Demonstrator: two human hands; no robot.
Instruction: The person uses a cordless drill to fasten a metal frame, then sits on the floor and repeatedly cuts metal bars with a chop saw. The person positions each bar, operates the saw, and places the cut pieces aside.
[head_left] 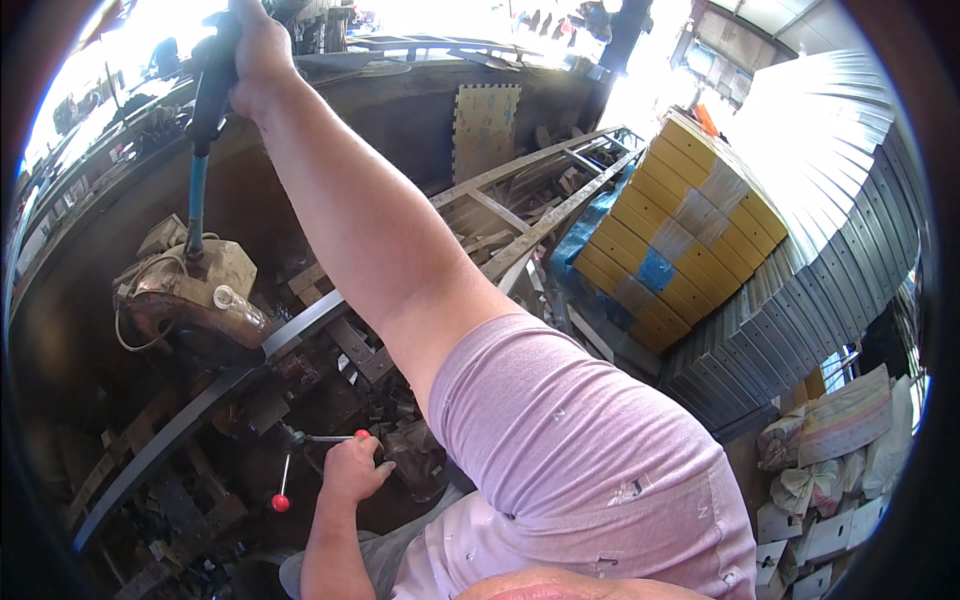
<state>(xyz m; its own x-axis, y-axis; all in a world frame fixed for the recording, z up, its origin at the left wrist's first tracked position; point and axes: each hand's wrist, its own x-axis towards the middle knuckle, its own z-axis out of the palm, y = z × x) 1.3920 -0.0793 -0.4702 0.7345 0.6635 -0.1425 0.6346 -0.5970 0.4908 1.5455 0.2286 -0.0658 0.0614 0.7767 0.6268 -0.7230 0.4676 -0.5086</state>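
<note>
My right hand (256, 52) reaches far up to the upper left and is closed around the black grip (213, 85) of a blue lever arm (197, 200). The lever runs down to a dusty cut-off saw head (190, 285). A long flat metal strip (200, 400) lies diagonally under the saw. My left hand (352, 468) is low at the bottom centre, closed on a thin crank rod (325, 438) whose red knob shows at my fingers. A second red knob (281, 503) hangs just left of that hand.
A welded metal frame (545, 195) leans across the middle. A stack of yellow boxes (690, 230) and corrugated metal sheets (840, 250) fill the right. Sacks (835, 430) lie at lower right. Scrap metal (170, 520) litters the dark bench.
</note>
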